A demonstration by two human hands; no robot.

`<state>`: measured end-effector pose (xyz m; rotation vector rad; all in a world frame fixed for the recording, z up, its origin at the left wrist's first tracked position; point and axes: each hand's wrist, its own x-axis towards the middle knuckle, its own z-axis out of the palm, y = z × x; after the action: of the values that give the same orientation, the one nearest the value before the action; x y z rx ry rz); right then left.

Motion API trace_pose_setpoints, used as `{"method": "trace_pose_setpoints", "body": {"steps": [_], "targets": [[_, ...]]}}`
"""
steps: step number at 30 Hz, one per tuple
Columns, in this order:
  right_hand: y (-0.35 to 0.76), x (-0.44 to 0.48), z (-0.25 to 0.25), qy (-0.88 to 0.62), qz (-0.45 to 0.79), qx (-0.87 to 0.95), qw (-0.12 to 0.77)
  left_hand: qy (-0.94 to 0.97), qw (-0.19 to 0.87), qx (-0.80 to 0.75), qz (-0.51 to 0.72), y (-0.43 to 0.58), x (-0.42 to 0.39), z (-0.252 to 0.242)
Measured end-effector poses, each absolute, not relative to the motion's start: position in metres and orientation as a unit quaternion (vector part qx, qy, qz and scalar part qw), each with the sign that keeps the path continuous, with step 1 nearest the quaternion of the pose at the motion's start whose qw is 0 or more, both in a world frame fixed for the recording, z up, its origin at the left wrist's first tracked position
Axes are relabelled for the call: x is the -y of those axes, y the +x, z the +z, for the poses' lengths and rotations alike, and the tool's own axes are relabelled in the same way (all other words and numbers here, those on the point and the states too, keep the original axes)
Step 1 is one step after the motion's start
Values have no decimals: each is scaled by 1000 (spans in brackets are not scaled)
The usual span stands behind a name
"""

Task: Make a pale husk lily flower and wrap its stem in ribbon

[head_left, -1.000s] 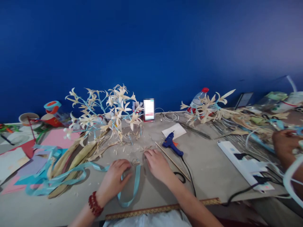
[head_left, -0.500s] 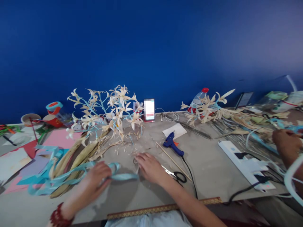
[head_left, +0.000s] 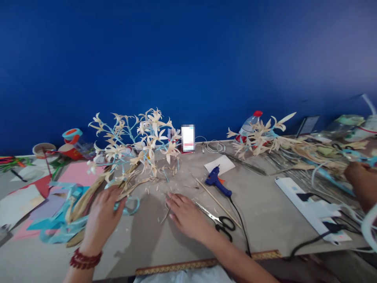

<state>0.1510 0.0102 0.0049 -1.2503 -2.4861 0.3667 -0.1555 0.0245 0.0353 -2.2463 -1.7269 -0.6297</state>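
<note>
My left hand (head_left: pixel 104 210) lies over the dried husks (head_left: pixel 88 198) and a loop of light blue ribbon (head_left: pixel 132 206), its thumb apart from the fingers. My right hand (head_left: pixel 187 215) rests flat on the table, fingers stretched out among pale scraps. A thin strip (head_left: pixel 165 216) pokes out beside its fingertips; whether they press on it is unclear. Right of that hand lie scissors (head_left: pixel 213 216) with black handles, a thin wooden stick (head_left: pixel 216 200) and a blue glue gun (head_left: pixel 218 182). Beyond both hands stand branches of cream husk flowers (head_left: pixel 153 135) with light blue stems.
A white power strip (head_left: pixel 309 212) with black plugs lies at the right, near another person's hand (head_left: pixel 362 182). Behind are a phone (head_left: pixel 187 137), a coiled white cable (head_left: pixel 215 146), a red-capped bottle (head_left: pixel 250 124) and more husk flowers (head_left: pixel 260 135). Coloured paper (head_left: pixel 84 173) covers the left.
My left hand has let go of the ribbon end and moved left and away from me, onto the husks. The right hand stays nearly in place. The view has shifted slightly.
</note>
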Motion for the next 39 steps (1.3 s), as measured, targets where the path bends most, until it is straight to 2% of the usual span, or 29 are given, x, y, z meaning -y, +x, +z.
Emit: {"method": "trace_pose_setpoints", "body": {"steps": [4, 8, 11, 15, 20, 25, 29, 31, 37, 39], "targets": [[169, -18, 5, -502, 98, 841, 180, -843, -45, 488, -220, -102, -24, 28], [178, -31, -2, -586, 52, 794, 152, -863, -67, 480, -146, -63, -29, 11], [170, -26, -5, -539, 85, 824, 152, -872, -83, 464, -134, -45, -29, 7], [169, -15, -3, -447, 158, 855, 210, -868, -156, 436, -181, -44, -23, 15], [204, -26, -4, -586, 95, 747, 298, -833, -139, 485, -227, -64, -23, 14], [224, -34, -4, -628, 48, 738, 244, -840, -161, 471, -215, -58, -23, 9], [204, -23, 0, -611, 47, 776, 151, -857, -166, 439, -212, -44, -20, 10], [187, -12, 1, -587, 58, 796, 136, -860, -167, 432, -213, -41, -20, 10], [151, 12, 8, -457, 151, 859, 173, -857, -162, 430, -233, -43, -25, 12], [158, 10, 13, -468, 149, 846, 207, -855, -157, 433, -237, -45, -26, 13]]}}
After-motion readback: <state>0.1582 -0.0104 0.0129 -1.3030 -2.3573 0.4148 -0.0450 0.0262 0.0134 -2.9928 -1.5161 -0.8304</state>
